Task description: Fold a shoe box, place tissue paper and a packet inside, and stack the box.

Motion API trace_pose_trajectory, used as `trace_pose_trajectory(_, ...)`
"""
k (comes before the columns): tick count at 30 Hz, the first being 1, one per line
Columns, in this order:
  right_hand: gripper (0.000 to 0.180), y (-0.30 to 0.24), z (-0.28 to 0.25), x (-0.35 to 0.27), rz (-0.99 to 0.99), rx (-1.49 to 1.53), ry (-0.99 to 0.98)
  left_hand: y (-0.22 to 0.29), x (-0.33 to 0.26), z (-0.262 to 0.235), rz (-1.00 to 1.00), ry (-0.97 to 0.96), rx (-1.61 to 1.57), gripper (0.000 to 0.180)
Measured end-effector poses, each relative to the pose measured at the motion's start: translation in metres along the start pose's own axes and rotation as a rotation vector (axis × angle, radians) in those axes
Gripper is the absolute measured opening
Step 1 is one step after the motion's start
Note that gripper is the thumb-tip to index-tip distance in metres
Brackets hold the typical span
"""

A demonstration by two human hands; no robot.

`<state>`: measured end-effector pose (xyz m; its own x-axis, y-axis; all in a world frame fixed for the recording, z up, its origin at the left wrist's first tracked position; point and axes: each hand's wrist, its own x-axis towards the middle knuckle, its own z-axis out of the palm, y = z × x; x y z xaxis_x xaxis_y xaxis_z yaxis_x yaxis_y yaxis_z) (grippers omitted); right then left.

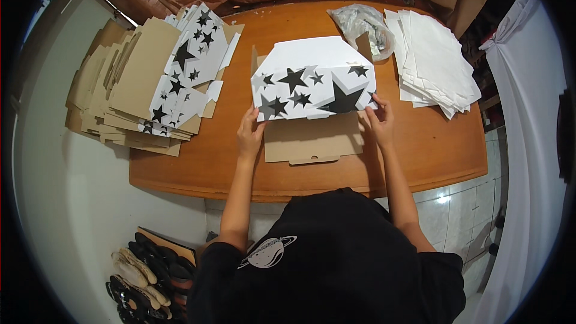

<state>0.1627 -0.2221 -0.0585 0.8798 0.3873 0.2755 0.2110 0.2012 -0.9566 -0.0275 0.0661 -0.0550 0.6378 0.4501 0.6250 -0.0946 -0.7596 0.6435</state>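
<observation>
A white cardboard box (pixel 312 81) printted with black and grey stars is in front of me over the wooden table, partly folded. Its brown inner side shows on a flap (pixel 315 138) that stretches toward me, with a small tab at its edge. Brown side flaps stand up at the far left and far right. My left hand (pixel 250 132) grips the near left corner, fingers closed on the card. At the near right corner, my right hand (pixel 380 121) pinches the edge. The fingertips behind the card are partly hidden.
On the left of the table (pixel 222 162) lies a tall stack of flat brown and star-printed cardboard (pixel 138 78). A clear plastic bag (pixel 363 27) and a pile of white sheets (pixel 432 60) lie at the far right. Shoes (pixel 144 276) stand on the floor at lower left.
</observation>
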Motion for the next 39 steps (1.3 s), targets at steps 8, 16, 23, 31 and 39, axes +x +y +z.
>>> trace_pose_trajectory(8, 0.057, 0.013, -0.007, -0.047, 0.005, -0.022, -0.031, -0.010, -0.068, -0.008, 0.210, 0.000, 0.321, 0.063)
trace_pose_trajectory(16, 0.044, 0.018, -0.008, -0.050, 0.011, -0.490, -0.076, 0.003, -0.074, 0.009, -0.170, 0.144, 0.088, 0.072)
trace_pose_trajectory(23, 0.031, 0.022, 0.002, -0.047, 0.015, -0.623, -0.039, 0.013, -0.056, 0.006, -0.499, -0.073, 0.140, 0.037)
trace_pose_trajectory(31, 0.043, 0.002, -0.008, -0.042, 0.027, -0.608, -0.193, 0.026, -0.052, -0.014, -0.365, -0.178, 0.207, 0.044)
trace_pose_trajectory(39, 0.069, -0.054, -0.026, -0.036, 0.294, -0.849, -0.450, 0.037, -0.048, -0.049, -0.796, -0.483, 0.463, 0.070)
